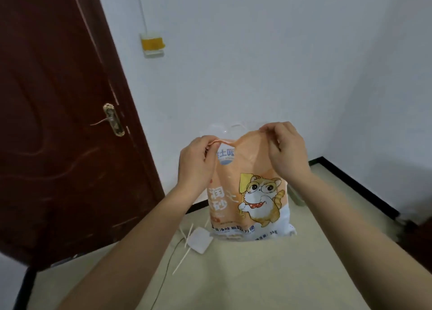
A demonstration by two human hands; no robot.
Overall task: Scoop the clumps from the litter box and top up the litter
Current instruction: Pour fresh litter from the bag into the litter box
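An orange and white litter bag [252, 192] with a cartoon cat printed on it stands upright on the floor in front of me. My left hand [196, 162] pinches the bag's top edge at its left corner. My right hand [286, 149] pinches the top edge at the right corner. Between the two hands the top edge sags a little. I see no litter box and no scoop in this view.
A white router-like box [198, 239] with thin white antennas and a dark cable lies on the beige floor left of the bag. A dark red door [58, 122] stands on the left. White walls meet in a corner behind the bag, with a black skirting [355, 185].
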